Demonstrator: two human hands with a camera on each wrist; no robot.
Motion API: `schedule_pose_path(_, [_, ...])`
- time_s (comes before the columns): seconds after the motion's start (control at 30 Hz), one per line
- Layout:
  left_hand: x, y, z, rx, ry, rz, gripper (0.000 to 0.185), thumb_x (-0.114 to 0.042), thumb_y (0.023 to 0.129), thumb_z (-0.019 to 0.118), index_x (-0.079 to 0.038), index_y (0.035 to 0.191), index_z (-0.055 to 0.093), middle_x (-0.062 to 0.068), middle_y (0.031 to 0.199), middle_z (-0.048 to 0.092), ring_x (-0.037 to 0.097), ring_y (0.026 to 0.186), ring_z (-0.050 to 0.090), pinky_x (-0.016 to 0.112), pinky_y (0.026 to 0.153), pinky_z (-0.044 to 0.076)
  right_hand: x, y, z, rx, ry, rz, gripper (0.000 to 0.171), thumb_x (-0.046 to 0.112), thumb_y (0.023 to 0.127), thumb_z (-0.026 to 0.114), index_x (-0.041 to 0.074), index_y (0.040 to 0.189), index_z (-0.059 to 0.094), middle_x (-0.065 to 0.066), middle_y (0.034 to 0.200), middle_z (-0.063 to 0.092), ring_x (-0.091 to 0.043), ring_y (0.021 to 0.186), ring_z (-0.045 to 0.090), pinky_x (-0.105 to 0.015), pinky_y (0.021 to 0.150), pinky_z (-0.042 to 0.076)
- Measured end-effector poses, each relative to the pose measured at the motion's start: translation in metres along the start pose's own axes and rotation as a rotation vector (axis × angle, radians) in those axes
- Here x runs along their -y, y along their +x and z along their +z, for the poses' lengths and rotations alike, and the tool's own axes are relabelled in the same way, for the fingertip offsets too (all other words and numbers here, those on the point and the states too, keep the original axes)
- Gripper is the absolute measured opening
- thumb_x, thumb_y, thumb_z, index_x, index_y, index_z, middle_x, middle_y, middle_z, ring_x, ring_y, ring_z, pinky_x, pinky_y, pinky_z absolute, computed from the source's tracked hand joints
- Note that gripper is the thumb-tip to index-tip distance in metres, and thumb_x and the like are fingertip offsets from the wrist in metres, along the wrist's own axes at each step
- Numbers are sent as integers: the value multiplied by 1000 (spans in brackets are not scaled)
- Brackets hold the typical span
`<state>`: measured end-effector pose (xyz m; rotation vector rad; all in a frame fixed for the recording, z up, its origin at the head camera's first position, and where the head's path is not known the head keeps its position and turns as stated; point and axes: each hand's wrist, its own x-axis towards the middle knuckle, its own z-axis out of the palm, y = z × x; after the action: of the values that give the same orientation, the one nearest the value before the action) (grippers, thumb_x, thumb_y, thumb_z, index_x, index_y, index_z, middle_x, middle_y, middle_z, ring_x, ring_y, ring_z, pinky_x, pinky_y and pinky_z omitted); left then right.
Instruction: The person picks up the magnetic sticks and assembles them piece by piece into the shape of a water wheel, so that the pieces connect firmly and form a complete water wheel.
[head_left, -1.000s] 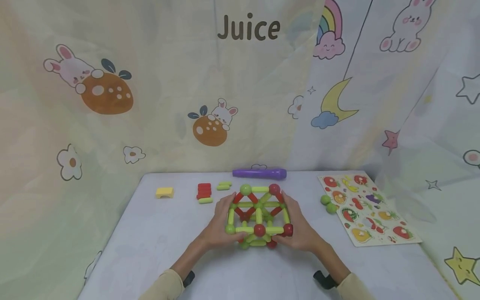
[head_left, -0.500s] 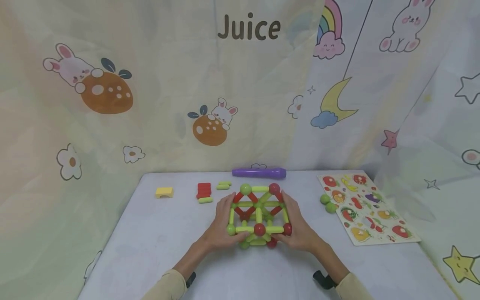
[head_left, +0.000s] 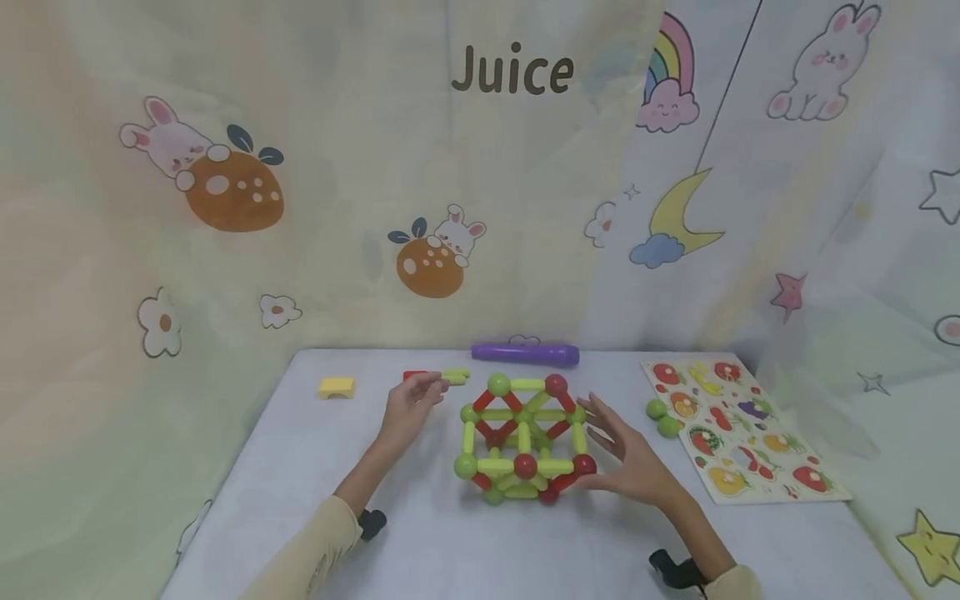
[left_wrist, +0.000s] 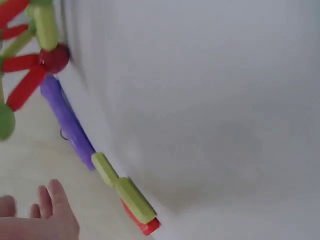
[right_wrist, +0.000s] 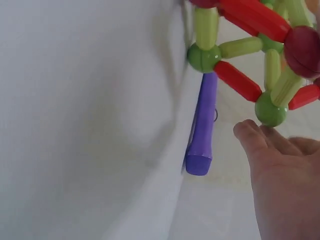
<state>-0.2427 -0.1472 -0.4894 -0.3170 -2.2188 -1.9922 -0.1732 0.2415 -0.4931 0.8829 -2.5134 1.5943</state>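
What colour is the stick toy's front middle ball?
It's a shiny red ball, clearest in the head view.

Soft light, faint shadows, slight blur.

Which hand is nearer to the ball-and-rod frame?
Right. The right hand is close against the right side of the frame; the left hand is clearly apart, off its left side.

We faced a pale printed backdrop [head_left: 337, 242] that rose behind a white table [head_left: 465, 554]. On the backdrop we read "Juice" [head_left: 513, 70] and saw rabbits [head_left: 828, 62], fruits [head_left: 236, 193], flowers [head_left: 160, 323], a rainbow [head_left: 683, 54], a moon [head_left: 671, 207] and stars [head_left: 932, 546]. To the right we noticed creases [head_left: 832, 425] in the backdrop. The light around us was soft and even.
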Motion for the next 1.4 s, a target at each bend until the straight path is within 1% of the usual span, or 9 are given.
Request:
schedule_pose_path(0.13, [8,24,-1,-75,223,-91,27,-9,104,72,3,128,74,18,122,77,33,117,74,33,94,62,-5,-3,-4,22,102,-8,111,1,83,92,-1,169,22,-34,171,25,0,152,42,-32,116,44])
schedule_pose_path(0.23, [12,38,2,-89,413,-88,24,-6,100,75,1,123,77,17,119,79,33,115,75,37,92,63,-6,-3,-4,18,109,2,108,2,83,92,-3,168,25,-32,172,26,5,150,41,-31,115,44])
schedule_pose_path(0.43, [18,59,8,-63,567,-81,24,4,95,71,5,118,78,23,120,77,40,118,73,49,100,60,-7,-2,-2,13,109,14,106,1,85,91,-1,169,26,-27,174,27,6,151,40,-31,115,44])
schedule_pose_path(0.53, [25,66,10,-20,667,-54,23,6,95,70,6,116,79,24,120,77,42,119,72,51,102,58,-6,-3,-1,11,108,18,106,4,84,91,0,169,27,-26,174,26,3,151,40,-31,115,44])
schedule_pose_path(0.67, [34,71,11,10,777,51,19,9,92,72,6,108,81,23,114,79,41,112,75,52,99,60,-6,-4,-1,13,111,25,107,5,85,92,1,169,27,-24,174,27,-3,154,40,-30,115,44])
schedule_pose_path(0.8, [41,75,12,17,817,139,19,13,88,68,3,94,84,17,96,81,33,90,76,49,85,63,-7,-4,-2,13,111,19,106,4,85,91,2,169,27,-23,175,27,-2,154,39,-30,115,44])
schedule_pose_path(1.1, [41,77,13,72,898,183,23,12,86,63,3,93,83,18,94,80,39,94,76,51,87,62,-5,-5,-2,12,108,14,108,4,84,92,-2,169,25,-25,175,26,2,154,38,-30,114,45])
schedule_pose_path(1.3, [40,72,13,119,882,213,23,16,86,64,6,95,83,19,92,78,37,93,74,51,89,62,-3,-5,-1,6,98,21,106,4,85,91,-1,168,26,-26,174,27,-29,156,37,-31,114,45])
schedule_pose_path(1.4, [41,70,13,127,870,243,22,18,84,62,5,85,80,14,82,74,31,82,70,50,83,61,-2,-4,0,0,102,21,106,4,84,92,0,168,28,-26,174,28,-35,154,36,-32,114,45])
